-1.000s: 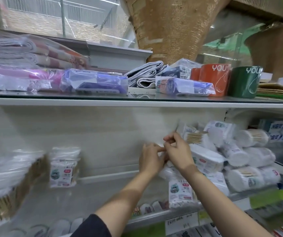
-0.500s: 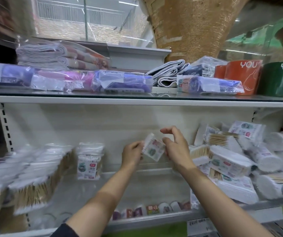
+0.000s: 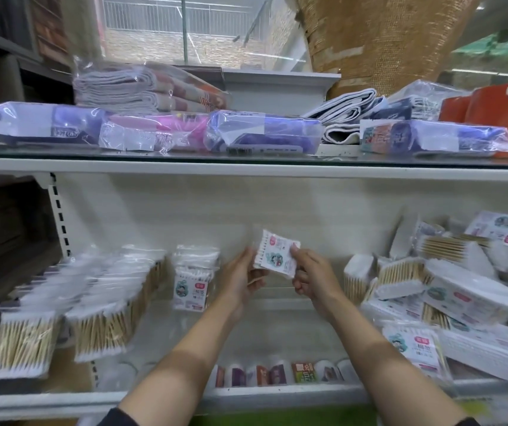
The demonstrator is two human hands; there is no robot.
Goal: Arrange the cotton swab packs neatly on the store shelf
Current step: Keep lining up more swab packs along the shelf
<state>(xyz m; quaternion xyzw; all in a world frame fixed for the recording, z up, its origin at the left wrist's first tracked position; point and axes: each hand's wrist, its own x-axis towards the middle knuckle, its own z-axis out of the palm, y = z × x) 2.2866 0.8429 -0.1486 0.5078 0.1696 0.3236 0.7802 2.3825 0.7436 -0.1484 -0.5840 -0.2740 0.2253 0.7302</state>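
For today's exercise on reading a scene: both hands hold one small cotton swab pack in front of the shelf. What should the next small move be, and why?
Probably carry the small pack, held by the left hand and right hand, leftward and stand it beside the upright pack. That one bears the same label, and bare shelf lies between them, while the heap on the right is jumbled.

Head-worn view, looking forward and slightly down at a store shelf (image 3: 246,398).

Sitting close, at arm's reach, facing the shelf's back panel; taking in the upper shelf (image 3: 246,172) above and both forearms entering from below.
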